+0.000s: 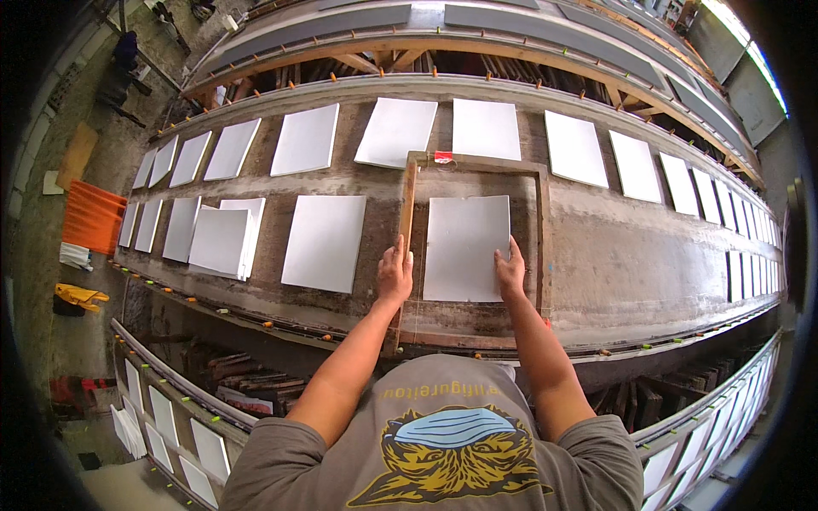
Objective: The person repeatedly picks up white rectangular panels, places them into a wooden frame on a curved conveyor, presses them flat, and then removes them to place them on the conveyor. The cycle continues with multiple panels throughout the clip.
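Observation:
A wooden frame (543, 221) with a red tag (443, 157) on its far bar lies on the long table in front of me. Within its outline is a white rectangular sheet (464, 264). My left hand (395, 271) is closed on the frame's left bar, thumb on the inner side and fingers along the outer side. My right hand (509, 271) reaches inside the frame and holds the sheet's right edge, its thumb over the white surface. Another white sheet (324, 243) lies left of the frame. Whether mesh spans the frame I cannot tell.
Rows of white sheets (305, 140) run along the long table (613, 255), some overlapping at the left. Small pegs line its edges. Parallel tables (545, 30) stand beyond; lower ones with more sheets (209, 447) are behind me. An orange panel (89, 217) sits at the left.

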Tool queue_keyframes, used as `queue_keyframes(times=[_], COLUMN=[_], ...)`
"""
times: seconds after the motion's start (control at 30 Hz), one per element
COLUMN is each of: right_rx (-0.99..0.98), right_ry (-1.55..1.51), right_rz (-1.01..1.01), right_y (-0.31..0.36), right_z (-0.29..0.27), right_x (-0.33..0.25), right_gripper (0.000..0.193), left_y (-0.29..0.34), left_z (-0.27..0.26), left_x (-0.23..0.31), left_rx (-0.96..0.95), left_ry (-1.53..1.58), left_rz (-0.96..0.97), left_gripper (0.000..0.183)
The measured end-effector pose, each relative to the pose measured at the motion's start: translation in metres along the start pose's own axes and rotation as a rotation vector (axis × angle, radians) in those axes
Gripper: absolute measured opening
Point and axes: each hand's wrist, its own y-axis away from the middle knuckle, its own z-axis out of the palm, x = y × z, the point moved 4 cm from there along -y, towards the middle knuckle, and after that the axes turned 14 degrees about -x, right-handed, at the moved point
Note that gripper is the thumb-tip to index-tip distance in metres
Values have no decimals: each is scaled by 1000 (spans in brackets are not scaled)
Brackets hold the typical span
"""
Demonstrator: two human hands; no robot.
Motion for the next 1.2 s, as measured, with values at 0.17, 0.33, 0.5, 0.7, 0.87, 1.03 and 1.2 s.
queue_keyframes(times=[0.17,0.33,0.5,0.7,0.87,1.03,1.2], right_rx=[27,72,132,153,144,135,122], right_ry=[64,194,475,586,574,597,594], right_rz=[73,109,202,180,161,149,170], right_y=[8,10,21,24,25,23,24], right_z=[6,8,11,11,12,12,12], right_x=[-7,-2,-23,-17,-17,-12,-15], right_gripper=[61,61,60,59,59,60,61], left_y=[0,1,3,2,1,0,0], left_z=[-4,3,-12,-17,-14,-20,-18], left_x=[7,-3,20,29,28,33,31], left_rx=[-65,-109,-245,-330,-330,-374,-368], left_ry=[-21,12,-105,-182,-201,-188,-180], left_rz=[-61,-114,-201,-180,-215,-233,-226], left_gripper=[56,58,63,53,48,45,44])
